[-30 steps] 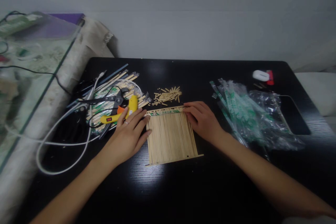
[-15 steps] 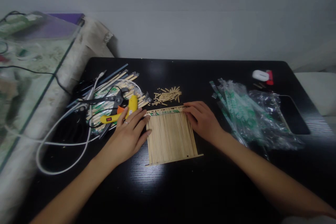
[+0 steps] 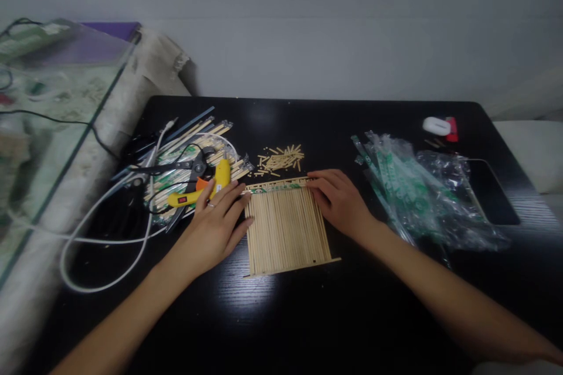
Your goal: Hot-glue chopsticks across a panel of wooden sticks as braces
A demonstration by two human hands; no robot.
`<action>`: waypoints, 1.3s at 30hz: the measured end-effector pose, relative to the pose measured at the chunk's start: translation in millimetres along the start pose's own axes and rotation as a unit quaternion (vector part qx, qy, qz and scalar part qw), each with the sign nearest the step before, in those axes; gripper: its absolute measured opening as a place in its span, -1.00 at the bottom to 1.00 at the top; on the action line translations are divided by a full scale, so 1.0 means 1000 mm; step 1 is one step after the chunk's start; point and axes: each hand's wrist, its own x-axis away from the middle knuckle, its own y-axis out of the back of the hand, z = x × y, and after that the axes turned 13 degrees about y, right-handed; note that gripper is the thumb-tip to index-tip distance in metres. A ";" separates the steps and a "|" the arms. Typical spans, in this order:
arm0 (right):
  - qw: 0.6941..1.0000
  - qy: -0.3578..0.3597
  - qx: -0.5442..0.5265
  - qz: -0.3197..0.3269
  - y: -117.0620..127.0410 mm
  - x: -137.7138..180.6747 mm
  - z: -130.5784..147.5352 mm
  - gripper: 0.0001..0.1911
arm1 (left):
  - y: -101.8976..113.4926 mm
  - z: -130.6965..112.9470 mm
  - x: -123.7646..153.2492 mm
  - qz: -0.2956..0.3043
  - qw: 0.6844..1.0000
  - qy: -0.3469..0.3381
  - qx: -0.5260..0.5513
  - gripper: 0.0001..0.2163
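**Black table, stick panel flanked by two hands**

Black table [image 3: 308,316] against a pale grey wall. Far left, off the table: glass tank [image 3: 53,99], contents too blurred to name. Next, looping white cable [image 3: 88,240] beside a heap of wrapped chopsticks [image 3: 189,149], with dark cutters [image 3: 199,165] and yellow glue gun [image 3: 209,183] lying on top.

Left hand [image 3: 215,228] flat and open, holding nothing, fingertips touching the left edge of the stick panel [image 3: 285,225]. Panel flat at mid-table, sticks side by side, long axis running away from the body, one cross stick at the near edge and another at the far edge. Just beyond it, a small scatter of cut stick ends [image 3: 279,161]. Right hand [image 3: 341,202] loosely spread, gripping nothing, fingers on the panel's far right corner. Panel thus between both hands, equally near each.

Further right, a pile of clear plastic sleeves [image 3: 417,193], seemingly empty. Then dark pad [image 3: 492,193], with a white oval thing [image 3: 437,126] and red bit [image 3: 452,129] at the far corner.
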 end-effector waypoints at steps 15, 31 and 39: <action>1.000 0.014 0.017 -0.003 -0.001 0.000 0.000 -0.81 | 0.001 0.000 0.000 -0.005 1.000 -0.005 -0.002 -0.63; 1.000 0.013 0.014 -0.002 -0.001 0.000 0.000 -0.80 | 0.002 -0.001 -0.001 -0.003 1.000 -0.003 -0.003 -0.64; 1.000 0.004 0.005 0.000 0.000 -0.001 0.001 -0.81 | 0.001 0.000 0.000 -0.002 1.000 -0.002 -0.001 -0.64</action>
